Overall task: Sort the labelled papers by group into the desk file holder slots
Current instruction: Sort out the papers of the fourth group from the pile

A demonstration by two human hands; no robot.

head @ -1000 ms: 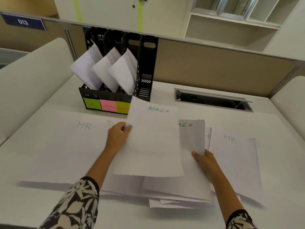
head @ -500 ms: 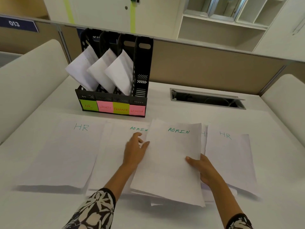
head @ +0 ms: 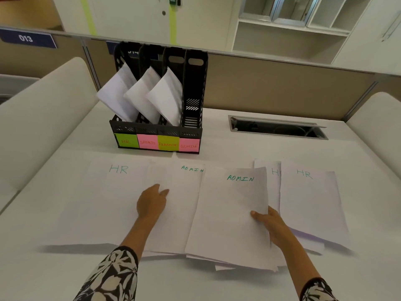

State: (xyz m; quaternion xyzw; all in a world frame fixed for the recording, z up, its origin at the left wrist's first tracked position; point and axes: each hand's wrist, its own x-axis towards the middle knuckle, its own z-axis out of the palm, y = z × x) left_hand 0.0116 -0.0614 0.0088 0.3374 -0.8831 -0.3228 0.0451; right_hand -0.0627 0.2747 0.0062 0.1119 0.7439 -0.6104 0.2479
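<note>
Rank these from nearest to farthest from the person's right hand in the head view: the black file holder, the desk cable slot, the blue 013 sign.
1. Desk cable slot, straight beyond the right hand.
2. Black file holder, far left of centre.
3. Blue 013 sign, far left corner.

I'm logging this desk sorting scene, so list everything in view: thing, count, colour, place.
file holder: one, black, four slots, back of desk.
slot labels: four, green HR, pink SPORTS, green FINANCE, pink ADMIN, on holder front.
filed papers: white, leaning in the three left slots; ADMIN slot looks empty.
HR sheets: three visible, white, one far left, two at right, one mostly covered.
ADMIN sheets: two, white, centre, over a stack.
cable tray: one, dark, set into the desk.
left hand: flat on paper.
right hand: fingers gripping the right ADMIN sheet's edge.
</note>
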